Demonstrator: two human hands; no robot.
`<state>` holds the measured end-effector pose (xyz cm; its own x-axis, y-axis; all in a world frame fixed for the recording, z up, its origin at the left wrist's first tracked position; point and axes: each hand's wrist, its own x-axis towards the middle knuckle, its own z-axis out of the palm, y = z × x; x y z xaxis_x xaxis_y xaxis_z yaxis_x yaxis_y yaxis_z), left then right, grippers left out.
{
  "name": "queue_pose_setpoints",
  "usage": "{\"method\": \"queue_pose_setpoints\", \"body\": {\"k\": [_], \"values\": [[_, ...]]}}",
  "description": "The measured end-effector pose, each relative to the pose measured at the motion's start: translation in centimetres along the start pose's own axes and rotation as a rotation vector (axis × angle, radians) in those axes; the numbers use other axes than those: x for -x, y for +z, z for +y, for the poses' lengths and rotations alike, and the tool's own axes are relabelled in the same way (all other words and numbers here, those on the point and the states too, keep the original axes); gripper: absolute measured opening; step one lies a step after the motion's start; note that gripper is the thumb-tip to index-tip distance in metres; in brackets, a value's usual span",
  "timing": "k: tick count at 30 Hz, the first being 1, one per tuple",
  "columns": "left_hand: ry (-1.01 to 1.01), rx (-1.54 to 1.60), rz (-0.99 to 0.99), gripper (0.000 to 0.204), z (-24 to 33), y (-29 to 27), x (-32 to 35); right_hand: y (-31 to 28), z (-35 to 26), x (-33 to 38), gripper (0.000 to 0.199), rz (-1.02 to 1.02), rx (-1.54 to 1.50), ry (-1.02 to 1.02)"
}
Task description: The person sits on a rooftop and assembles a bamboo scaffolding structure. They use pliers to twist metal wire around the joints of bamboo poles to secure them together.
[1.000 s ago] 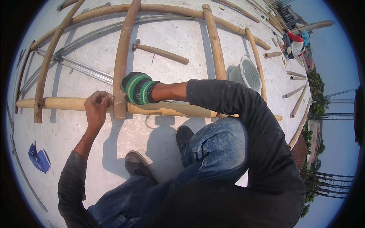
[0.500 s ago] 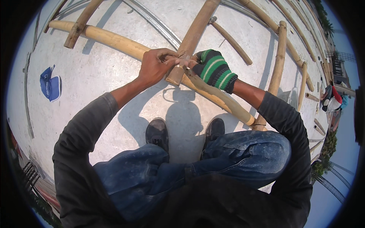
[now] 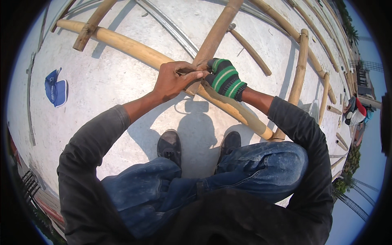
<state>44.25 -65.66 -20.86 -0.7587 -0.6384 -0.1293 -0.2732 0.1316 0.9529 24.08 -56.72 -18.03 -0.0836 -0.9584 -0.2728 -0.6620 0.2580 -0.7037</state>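
Observation:
Two bamboo poles cross in front of me, the upright pole point(image 3: 218, 30) lying over the crosswise pole point(image 3: 126, 45). At that crossing my bare left hand point(image 3: 176, 79) is closed, thumb and fingers pinched together. My right hand point(image 3: 227, 77), in a green and black striped fingerless glove, meets it from the other side with its fingers closed too. The fingertips touch or nearly touch on top of the joint. Whatever lies between them is too small and covered to make out. Beyond the right hand lies a wooden-handled tool, apparently a hammer point(image 3: 251, 52).
A blue cap point(image 3: 56, 88) lies on the pale concrete floor point(image 3: 98, 77) at left. Metal channels point(image 3: 168, 26) run behind the crossing. More bamboo point(image 3: 301, 67) forms a frame at right. My shoes point(image 3: 169, 146) stand just nearer than the crosswise pole. A person point(image 3: 359, 112) is at the far right.
My two hands have drawn closer together over the pole crossing, the gloved right one shifting left. The pale bit seen between the fingertips before is now covered. The view has shifted slightly.

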Motion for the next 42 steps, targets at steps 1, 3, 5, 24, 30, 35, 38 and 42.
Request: {"method": "queue_pose_setpoints", "body": {"k": [1,3,5,24,30,35,38,42], "values": [[0.009,-0.011,0.024,0.041,0.0,0.2,-0.2,0.2,0.0,0.1,0.028,0.033,-0.012,0.0],[0.021,-0.046,0.053,0.039,-0.1,0.4,-0.5,0.5,0.1,0.1,0.028,0.053,-0.046,0.045],[0.026,-0.098,0.057,0.036,-0.2,0.4,-0.6,0.9,0.5,0.0,0.032,0.041,-0.103,0.117],[0.178,-0.057,0.088,0.019,-1.8,0.2,-1.6,-1.4,-2.7,-1.4,0.042,0.006,0.353,-0.039],[0.089,0.006,0.167,0.018,-1.1,0.7,-1.3,-3.5,-4.4,-1.0,0.034,-0.178,0.189,-0.051],[0.029,-0.053,0.106,0.022,-0.8,0.5,-1.0,-4.6,-3.9,-2.1,0.036,0.053,0.377,-0.252],[0.056,-0.022,0.15,0.02,-0.7,0.7,-1.0,-4.2,-3.0,-3.5,0.038,-0.16,0.278,-0.128],[-0.052,-0.003,0.133,0.026,-0.8,0.7,-0.8,-3.9,-1.8,-3.4,0.037,-0.158,0.358,-0.166]]}}
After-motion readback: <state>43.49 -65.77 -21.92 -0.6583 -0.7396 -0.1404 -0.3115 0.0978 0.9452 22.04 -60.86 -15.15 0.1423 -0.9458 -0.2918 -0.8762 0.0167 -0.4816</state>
